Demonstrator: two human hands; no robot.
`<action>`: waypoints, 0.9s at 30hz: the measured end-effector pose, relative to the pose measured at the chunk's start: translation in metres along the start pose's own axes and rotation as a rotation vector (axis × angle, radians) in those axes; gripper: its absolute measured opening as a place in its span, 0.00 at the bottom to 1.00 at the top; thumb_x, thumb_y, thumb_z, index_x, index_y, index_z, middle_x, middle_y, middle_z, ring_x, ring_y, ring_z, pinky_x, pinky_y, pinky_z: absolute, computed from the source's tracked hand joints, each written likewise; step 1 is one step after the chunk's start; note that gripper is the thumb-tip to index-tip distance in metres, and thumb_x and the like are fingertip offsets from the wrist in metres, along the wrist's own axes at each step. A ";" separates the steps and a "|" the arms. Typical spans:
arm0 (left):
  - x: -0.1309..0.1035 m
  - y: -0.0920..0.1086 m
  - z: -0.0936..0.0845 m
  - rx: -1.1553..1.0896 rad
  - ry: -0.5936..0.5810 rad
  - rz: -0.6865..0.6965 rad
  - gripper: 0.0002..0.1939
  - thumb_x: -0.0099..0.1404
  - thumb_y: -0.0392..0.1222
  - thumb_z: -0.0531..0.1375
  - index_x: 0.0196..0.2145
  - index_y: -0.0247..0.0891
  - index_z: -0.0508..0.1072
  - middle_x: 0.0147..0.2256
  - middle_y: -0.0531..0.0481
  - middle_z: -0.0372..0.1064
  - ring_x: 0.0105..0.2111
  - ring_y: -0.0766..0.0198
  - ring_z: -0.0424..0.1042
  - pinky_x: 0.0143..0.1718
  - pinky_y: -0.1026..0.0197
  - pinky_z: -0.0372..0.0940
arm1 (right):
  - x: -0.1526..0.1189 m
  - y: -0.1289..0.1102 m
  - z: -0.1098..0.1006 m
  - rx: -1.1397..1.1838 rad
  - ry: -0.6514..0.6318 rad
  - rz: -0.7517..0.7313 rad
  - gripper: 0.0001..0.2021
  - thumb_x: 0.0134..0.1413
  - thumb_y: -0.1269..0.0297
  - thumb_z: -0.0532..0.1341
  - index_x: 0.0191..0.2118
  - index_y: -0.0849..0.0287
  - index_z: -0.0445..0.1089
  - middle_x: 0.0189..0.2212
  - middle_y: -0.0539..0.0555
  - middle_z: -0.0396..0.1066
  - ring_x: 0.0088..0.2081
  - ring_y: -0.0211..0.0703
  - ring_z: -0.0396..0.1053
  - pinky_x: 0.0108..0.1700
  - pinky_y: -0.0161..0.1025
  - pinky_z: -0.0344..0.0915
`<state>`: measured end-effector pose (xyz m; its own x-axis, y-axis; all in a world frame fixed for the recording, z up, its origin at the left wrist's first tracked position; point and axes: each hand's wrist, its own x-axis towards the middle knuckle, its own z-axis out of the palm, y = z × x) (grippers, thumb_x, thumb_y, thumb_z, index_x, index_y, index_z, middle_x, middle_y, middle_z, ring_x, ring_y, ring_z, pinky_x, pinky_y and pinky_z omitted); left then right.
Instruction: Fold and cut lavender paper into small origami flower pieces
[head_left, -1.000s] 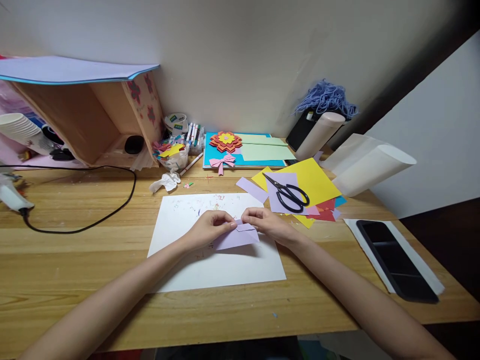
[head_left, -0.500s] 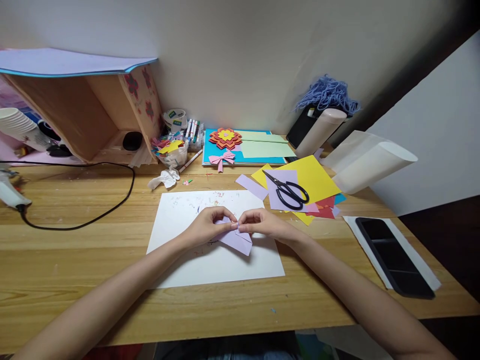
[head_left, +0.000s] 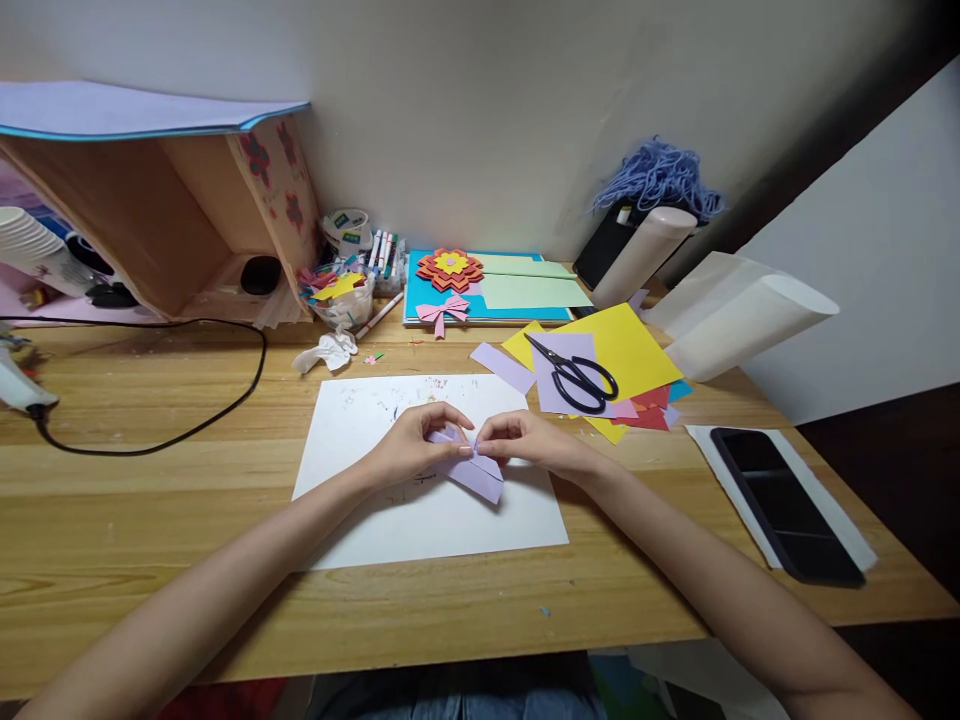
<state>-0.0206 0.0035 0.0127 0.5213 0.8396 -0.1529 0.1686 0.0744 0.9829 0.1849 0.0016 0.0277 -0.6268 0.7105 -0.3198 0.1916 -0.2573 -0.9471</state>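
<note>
A folded piece of lilac paper (head_left: 478, 480) is pinched between both hands, over a white sheet (head_left: 360, 530) that lies on the wooden table. My left hand (head_left: 415, 442) is closed on its left part, thumb and fingertips together. On its upper edge, my right hand (head_left: 525, 440) pinches the paper with thumb and forefinger. The two sets of fingertips nearly meet at the middle and hide part of the folds. Black-handled scissors (head_left: 576, 375) rest to the right on lilac and yellow paper (head_left: 634, 350).
Behind stand a blue board (head_left: 420, 290) with a layered paper flower (head_left: 450, 275) and a pink paper bow (head_left: 444, 313). A phone (head_left: 784, 505) lies at the right. At the left are a cardboard box (head_left: 277, 200), a black cable (head_left: 259, 385) and crumpled tissue (head_left: 326, 352).
Both hands keep their pinch on the lilac paper; the left forefinger looks slightly more raised from the thumb. The whole view has shifted a little.
</note>
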 end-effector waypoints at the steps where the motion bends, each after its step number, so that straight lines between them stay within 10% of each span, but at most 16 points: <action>1: 0.000 0.001 0.000 0.002 0.001 -0.004 0.16 0.52 0.42 0.65 0.37 0.34 0.70 0.30 0.50 0.70 0.29 0.67 0.65 0.30 0.64 0.58 | 0.000 0.000 -0.001 0.000 -0.008 -0.004 0.13 0.47 0.54 0.64 0.29 0.61 0.71 0.24 0.48 0.66 0.26 0.33 0.62 0.30 0.33 0.57; 13: 0.001 0.003 0.001 0.081 0.120 0.026 0.15 0.54 0.47 0.63 0.36 0.35 0.72 0.34 0.48 0.71 0.31 0.65 0.67 0.31 0.65 0.59 | 0.008 0.016 0.006 -0.020 0.329 -0.163 0.09 0.48 0.59 0.64 0.29 0.62 0.70 0.24 0.49 0.68 0.25 0.33 0.63 0.28 0.32 0.59; 27: 0.000 0.007 0.009 0.140 0.189 -0.020 0.12 0.58 0.47 0.57 0.28 0.35 0.73 0.28 0.50 0.71 0.27 0.66 0.65 0.29 0.64 0.57 | 0.004 0.021 0.029 -0.582 0.698 -0.583 0.02 0.52 0.70 0.60 0.32 0.59 0.70 0.28 0.51 0.74 0.31 0.38 0.70 0.31 0.34 0.67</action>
<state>-0.0118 -0.0007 0.0187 0.3528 0.9255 -0.1378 0.2986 0.0282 0.9540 0.1645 -0.0200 0.0074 -0.2039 0.8868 0.4148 0.4481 0.4612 -0.7658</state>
